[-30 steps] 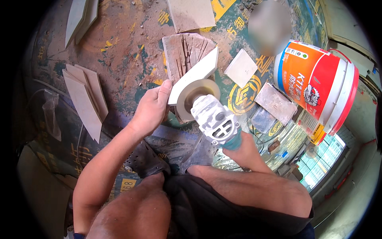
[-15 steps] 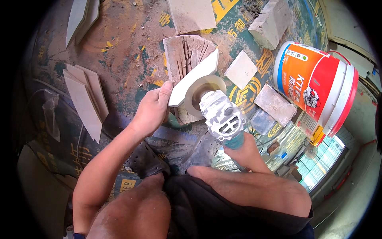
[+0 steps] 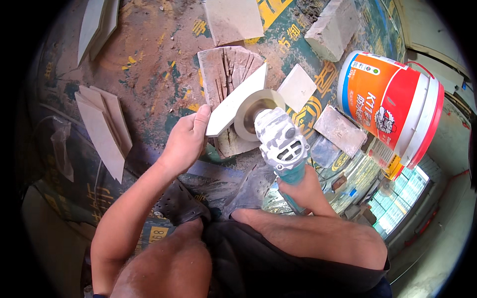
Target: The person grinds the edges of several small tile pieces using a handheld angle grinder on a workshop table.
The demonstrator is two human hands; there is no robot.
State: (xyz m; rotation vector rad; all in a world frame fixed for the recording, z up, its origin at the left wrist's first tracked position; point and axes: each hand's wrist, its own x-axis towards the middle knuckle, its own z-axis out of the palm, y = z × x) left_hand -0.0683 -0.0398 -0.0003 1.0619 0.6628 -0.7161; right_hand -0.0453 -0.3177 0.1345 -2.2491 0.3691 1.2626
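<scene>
My left hand pinches the lower left end of a pale tile piece with slanted ends, thumb on top. The piece lies tilted across a grooved, dusty block. In my right hand is an angle grinder with a dusty white head and a teal body, fingers wrapped round the body. Its round disc looks blurred and meets the tile piece along the right-hand edge. Part of the block is hidden under the tile and the disc.
Cut tile pieces lean together at the left, with another stack beyond. A square tile and a brick-like block lie right of the disc. An orange and red bucket stands at right. My shoes are close below the block.
The grinder has shifted slightly right relative to the tile piece, and the tile's angle has altered a little. Both hands keep their grip. The whole view has drifted slightly.
</scene>
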